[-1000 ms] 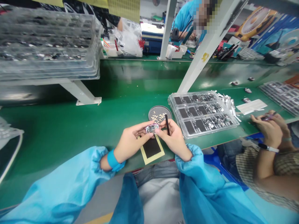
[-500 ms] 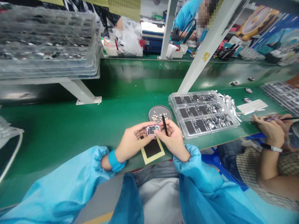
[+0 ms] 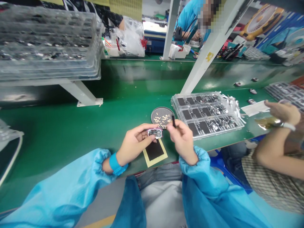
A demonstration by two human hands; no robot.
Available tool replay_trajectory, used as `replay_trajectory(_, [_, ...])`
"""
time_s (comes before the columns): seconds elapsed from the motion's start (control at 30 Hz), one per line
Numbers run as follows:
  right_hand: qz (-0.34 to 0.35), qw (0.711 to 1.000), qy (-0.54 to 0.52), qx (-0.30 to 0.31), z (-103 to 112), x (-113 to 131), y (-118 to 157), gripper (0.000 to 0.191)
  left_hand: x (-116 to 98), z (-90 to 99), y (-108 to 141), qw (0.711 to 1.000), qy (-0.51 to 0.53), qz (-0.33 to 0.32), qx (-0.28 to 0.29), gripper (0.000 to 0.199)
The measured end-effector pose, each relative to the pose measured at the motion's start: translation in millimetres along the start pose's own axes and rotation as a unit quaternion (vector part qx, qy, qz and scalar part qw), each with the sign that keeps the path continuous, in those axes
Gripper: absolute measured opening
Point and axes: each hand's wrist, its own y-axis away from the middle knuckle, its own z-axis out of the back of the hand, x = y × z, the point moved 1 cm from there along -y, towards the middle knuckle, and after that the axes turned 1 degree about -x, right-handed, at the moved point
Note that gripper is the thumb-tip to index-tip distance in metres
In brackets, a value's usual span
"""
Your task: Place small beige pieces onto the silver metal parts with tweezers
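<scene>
My left hand (image 3: pixel 134 142) grips a small purple-edged device (image 3: pixel 155 133) with its inner parts facing me. Just right of it, clear of the device, my right hand (image 3: pixel 182 137) is closed around a thin black tool (image 3: pixel 173 121). A round perforated dish (image 3: pixel 155 114) with several small pale pieces lies behind the hands. Below the device, a black pad with a yellow border (image 3: pixel 164 155) rests at the table edge. A clear tray (image 3: pixel 197 137) of dark screens and small metal parts sits to the right of the dish.
Stacked clear trays (image 3: pixel 90 74) stand on a raised shelf at the left. A slanted white post (image 3: pixel 197 63) rises behind the parts tray. White strips and small devices lie to its right. A co-worker's arm (image 3: pixel 273 145) reaches over the table at the far right.
My right hand has moved off the device to the right, with the black tool. My left hand still holds the device. The co-worker's hands have moved apart, one rising toward the white sheet.
</scene>
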Motion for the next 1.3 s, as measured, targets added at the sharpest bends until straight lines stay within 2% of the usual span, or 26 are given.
replay_trajectory(0.1, [0.132, 0.989, 0.031, -0.06, 15, 16, 3, 0.031, 0, -0.4, 1, 1.0, -0.018, -0.015, 0.0, 0.034])
replay_trajectory(0.17, [0.189, 0.978, 0.043, -0.078, 22, 25, 7, 0.032, 0, -0.4, 2, 0.999, -0.045, -0.025, -0.003, 0.036])
replay_trajectory(0.33, [0.225, 0.974, 0.015, -0.007, 22, 25, 12, 0.007, 1, 0.5, 2, 0.995, -0.085, -0.055, 0.003, 0.04])
replay_trajectory(0.43, [0.241, 0.97, 0.025, 0.03, 18, 20, 11, 0.014, 3, 1.5, 2, 0.994, -0.083, -0.064, 0.009, 0.04])
replay_trajectory(0.57, [0.255, 0.965, 0.037, 0.049, 15, 17, 11, 0.018, 3, 2.4, 3, 0.994, -0.084, -0.063, 0.013, 0.043])
replay_trajectory(0.73, [0.242, 0.968, 0.062, 0.041, 16, 18, 11, 0.014, 4, 2.9, 3, 0.995, -0.085, -0.06, 0.009, 0.043])
replay_trajectory(0.9, [0.194, 0.978, 0.074, 0.03, 16, 15, 12, 0.011, 4, 2.6, 2, 0.994, -0.082, -0.068, 0.008, 0.043])
replay_trajectory(1.1, [0.103, 0.994, 0.019, 0.01, 12, 8, 11, 0.007, 4, 2.3, 1, 0.992, -0.089, -0.084, 0.013, 0.041])
replay_trajectory(1.3, [0.018, 0.998, -0.052, -0.012, 7, 7, 7, 0.018, 4, 2.8, 1, 0.988, -0.11, -0.107, 0.014, 0.041])
